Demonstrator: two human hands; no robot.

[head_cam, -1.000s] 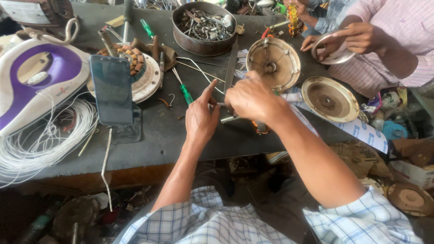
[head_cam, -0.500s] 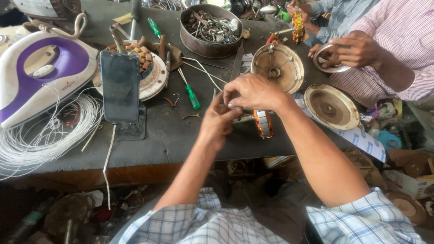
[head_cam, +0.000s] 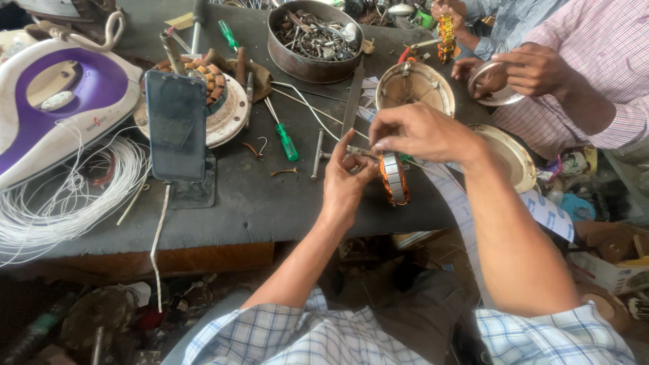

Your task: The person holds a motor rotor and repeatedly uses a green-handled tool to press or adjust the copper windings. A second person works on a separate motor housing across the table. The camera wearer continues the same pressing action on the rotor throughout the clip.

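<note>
Copper-wound ring-shaped motor stator (head_cam: 393, 179), at the desk's near edge, pinched by left hand (head_cam: 346, 181) and right hand (head_cam: 419, 132); winding work under way, steady fingertip control needed next.

Repair workshop: cluttered bench (head_cam: 257, 203) w/ screwdrivers (head_cam: 282, 135), scrap tin (head_cam: 314, 40).

My view drifts right and tips down, so the workbench (head_cam: 270, 203) edge now sits higher in frame than a second ago. My left hand (head_cam: 345, 179) has drawn back from the bench top toward its front edge, and my right hand (head_cam: 422, 132) has come over it, fingertips pinching down. The copper-wound stator ring (head_cam: 393, 179), hidden under my right hand a second ago, now hangs in plain sight below my fingers. The co-worker's hand (head_cam: 534, 67) now grips the metal cover (head_cam: 490, 91) from above.
</note>
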